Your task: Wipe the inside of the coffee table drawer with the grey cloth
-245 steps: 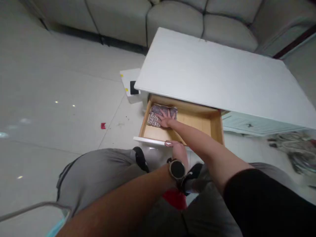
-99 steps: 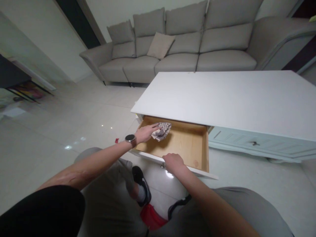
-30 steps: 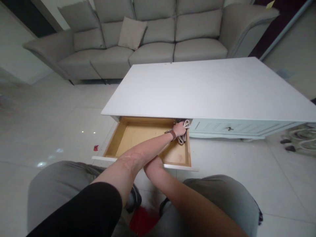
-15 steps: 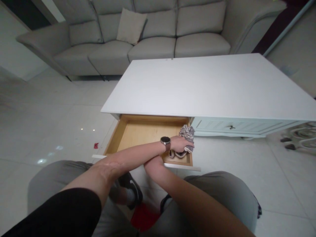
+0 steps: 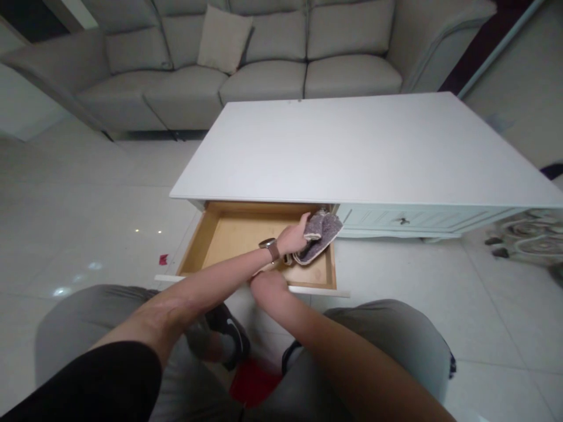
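A wooden drawer [image 5: 229, 234] stands pulled out from the white coffee table [image 5: 352, 146]. My left hand [image 5: 294, 237], with a watch on its wrist, reaches across into the right part of the drawer and grips a grey patterned cloth [image 5: 317, 241], which lies against the drawer's right side wall. My right hand [image 5: 268, 287] rests on the drawer's white front edge, under my left forearm; its fingers curl over the front and are mostly hidden.
A grey sofa [image 5: 264, 58] with a cushion [image 5: 224, 38] stands behind the table. A second, closed drawer with a knob [image 5: 401, 221] is to the right. My knees in grey trousers are below. A small red scrap [image 5: 163, 258] lies on the tiled floor.
My left hand has drawn the cloth back from the drawer's front right corner toward the rear right, along the side wall. My right hand has stayed on the drawer front.
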The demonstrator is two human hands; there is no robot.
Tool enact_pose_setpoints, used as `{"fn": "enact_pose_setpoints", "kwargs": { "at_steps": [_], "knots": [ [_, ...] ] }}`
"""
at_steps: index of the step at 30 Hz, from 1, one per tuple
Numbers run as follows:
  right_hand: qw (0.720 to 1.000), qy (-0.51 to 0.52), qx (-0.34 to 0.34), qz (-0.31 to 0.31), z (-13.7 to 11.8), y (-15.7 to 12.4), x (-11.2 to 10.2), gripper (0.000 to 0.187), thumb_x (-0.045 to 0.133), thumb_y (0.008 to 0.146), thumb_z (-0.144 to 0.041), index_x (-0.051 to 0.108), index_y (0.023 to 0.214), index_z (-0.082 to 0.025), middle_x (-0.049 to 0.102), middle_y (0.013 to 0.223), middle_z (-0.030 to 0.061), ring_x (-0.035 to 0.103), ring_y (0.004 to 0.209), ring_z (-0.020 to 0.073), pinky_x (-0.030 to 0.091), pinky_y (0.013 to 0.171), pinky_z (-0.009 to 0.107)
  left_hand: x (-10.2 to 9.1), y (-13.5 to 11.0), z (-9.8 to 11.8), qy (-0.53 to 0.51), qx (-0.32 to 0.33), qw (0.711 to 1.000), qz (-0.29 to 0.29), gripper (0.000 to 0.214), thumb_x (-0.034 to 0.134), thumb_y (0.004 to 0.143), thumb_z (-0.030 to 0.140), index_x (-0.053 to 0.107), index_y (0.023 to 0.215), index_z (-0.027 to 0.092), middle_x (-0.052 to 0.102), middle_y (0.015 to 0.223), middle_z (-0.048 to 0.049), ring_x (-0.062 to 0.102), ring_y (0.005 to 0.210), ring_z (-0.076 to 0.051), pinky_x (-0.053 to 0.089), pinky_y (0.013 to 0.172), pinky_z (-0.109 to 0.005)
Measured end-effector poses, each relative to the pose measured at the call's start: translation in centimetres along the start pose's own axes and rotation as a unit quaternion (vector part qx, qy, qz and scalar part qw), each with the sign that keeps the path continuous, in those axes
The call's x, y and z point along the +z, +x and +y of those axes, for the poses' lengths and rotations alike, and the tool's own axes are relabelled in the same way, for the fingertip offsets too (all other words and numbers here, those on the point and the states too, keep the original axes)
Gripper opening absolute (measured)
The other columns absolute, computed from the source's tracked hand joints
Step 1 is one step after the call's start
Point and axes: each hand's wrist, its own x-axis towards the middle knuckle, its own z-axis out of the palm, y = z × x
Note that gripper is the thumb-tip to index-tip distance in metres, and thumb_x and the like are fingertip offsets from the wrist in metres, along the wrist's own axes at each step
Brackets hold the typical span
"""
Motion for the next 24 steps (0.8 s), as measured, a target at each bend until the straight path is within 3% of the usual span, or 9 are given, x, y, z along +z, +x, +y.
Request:
{"fn": "enact_pose_setpoints", "kwargs": {
  "at_steps": [3,6,8,10,12,14,18,21,24],
  "knots": [
    [1.000,-0.001,0.009,-0.010,0.0,-0.3,-0.2,0.036,0.043,0.097,-0.004,0.072,0.117,-0.008,0.073,0.116,0.0196,0.071,0.109,0.0274,0.059,0.085,0.039,-4.8,-1.0,-2.1,-0.009,0.002,1.000,-0.007,0.041,0.054,0.081,0.016,0.070,0.119,0.018,0.077,0.108,-0.0093,0.071,0.098,-0.025,0.052,0.083,-0.028],
    [1.000,-0.001,0.002,-0.012,-0.1,-0.3,-0.5,0.035,0.045,0.097,-0.007,0.073,0.118,-0.010,0.073,0.118,0.0185,0.072,0.107,0.0265,0.059,0.085,0.039,-9.4,-2.2,-3.6,0.099,-0.006,0.995,-0.014,0.037,0.052,0.082,0.016,0.072,0.112,0.020,0.077,0.105,-0.0075,0.071,0.098,-0.024,0.051,0.086,-0.028],
    [1.000,-0.003,0.008,-0.017,-0.2,-0.3,-0.6,0.034,0.046,0.097,-0.008,0.073,0.117,-0.010,0.073,0.119,0.0187,0.073,0.105,0.0268,0.059,0.085,0.039,-10.8,-2.9,-4.2,0.205,-0.018,0.979,-0.009,0.036,0.052,0.083,0.016,0.070,0.114,0.020,0.077,0.107,-0.0096,0.071,0.101,-0.026,0.051,0.090,-0.031],
    [1.000,-0.007,0.011,-0.018,-0.3,-0.3,-0.7,0.033,0.046,0.097,-0.008,0.074,0.116,-0.010,0.074,0.118,0.0188,0.073,0.104,0.0272,0.059,0.086,0.040,-10.3,-3.5,-4.8,0.281,-0.030,0.959,-0.006,0.038,0.051,0.086,0.018,0.066,0.121,0.019,0.075,0.109,-0.0126,0.070,0.104,-0.029,0.051,0.092,-0.036],
    [1.000,-0.012,0.006,-0.013,-0.2,-0.3,-0.6,0.034,0.046,0.097,-0.008,0.074,0.116,-0.010,0.074,0.117,0.0184,0.073,0.105,0.0272,0.059,0.085,0.039,-8.0,-3.8,-5.8,0.305,-0.035,0.951,-0.020,0.045,0.050,0.090,0.021,0.058,0.134,0.019,0.072,0.119,-0.0151,0.070,0.108,-0.030,0.051,0.094,-0.039],
    [1.000,-0.017,-0.003,-0.008,-0.2,-0.4,-0.5,0.034,0.046,0.097,-0.006,0.074,0.116,-0.010,0.075,0.116,0.0179,0.073,0.105,0.0269,0.059,0.084,0.038,-5.1,-4.0,-7.4,0.295,-0.032,0.953,-0.061,0.057,0.051,0.092,0.025,0.045,0.148,0.018,0.061,0.141,-0.0176,0.065,0.120,-0.030,0.049,0.099,-0.040],
    [1.000,-0.022,-0.008,0.003,0.0,-0.7,-0.4,0.035,0.045,0.096,-0.005,0.073,0.117,-0.008,0.075,0.115,0.0176,0.072,0.105,0.0273,0.059,0.084,0.038,-0.7,-4.1,-10.4,0.285,-0.024,0.946,-0.150,0.079,0.059,0.090,0.034,0.027,0.160,0.018,0.026,0.167,-0.0187,0.026,0.152,-0.037,0.034,0.117,-0.050],
    [1.000,-0.022,-0.010,0.007,0.0,-0.8,-0.6,0.036,0.044,0.096,-0.004,0.073,0.117,-0.008,0.075,0.116,0.0172,0.072,0.106,0.0274,0.059,0.085,0.039,0.4,-4.0,-11.5,0.275,-0.021,0.949,-0.151,0.098,0.067,0.085,0.045,0.014,0.164,0.022,0.009,0.170,-0.0209,0.010,0.155,-0.042,0.022,0.119,-0.064],
    [1.000,-0.022,-0.007,0.001,-0.1,-0.8,-0.8,0.037,0.043,0.096,-0.005,0.073,0.117,-0.008,0.075,0.115,0.0178,0.072,0.107,0.0272,0.059,0.086,0.038,0.8,-3.7,-11.6,0.281,-0.010,0.950,-0.138,0.107,0.072,0.080,0.054,0.013,0.164,0.025,0.005,0.169,-0.0227,0.006,0.155,-0.046,0.017,0.117,-0.071]
  ]
}}
